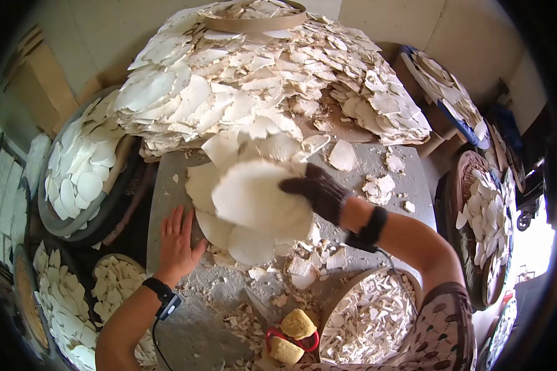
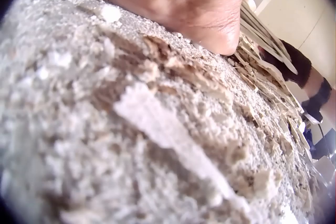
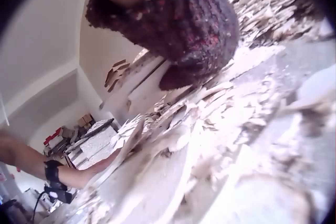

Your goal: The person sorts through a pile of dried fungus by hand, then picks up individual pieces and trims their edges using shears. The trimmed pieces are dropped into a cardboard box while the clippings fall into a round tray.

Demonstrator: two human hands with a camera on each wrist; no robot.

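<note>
No legible text, labels, numbers, signs

Red-handled scissors [image 1: 260,307] near round scrap tray [image 1: 333,308]; blue-rimmed tray [image 1: 453,117] at right; cardboard [image 1: 51,79] by wall [image 1: 102,37].

Head view: bright, softly shadowed mid-frame; flares to pure white at the far right, at the opening [image 1: 536,238]. Curves fisheye-fashion near the edges, sinks to black in the corners. Smears on the pale sheet [image 1: 254,195] at centre. Left wrist: out of focus over the near crumbs [image 2: 63,150], lower left. Right wrist: hazy, washes out on the flakes [image 3: 231,108], right of centre.
</note>
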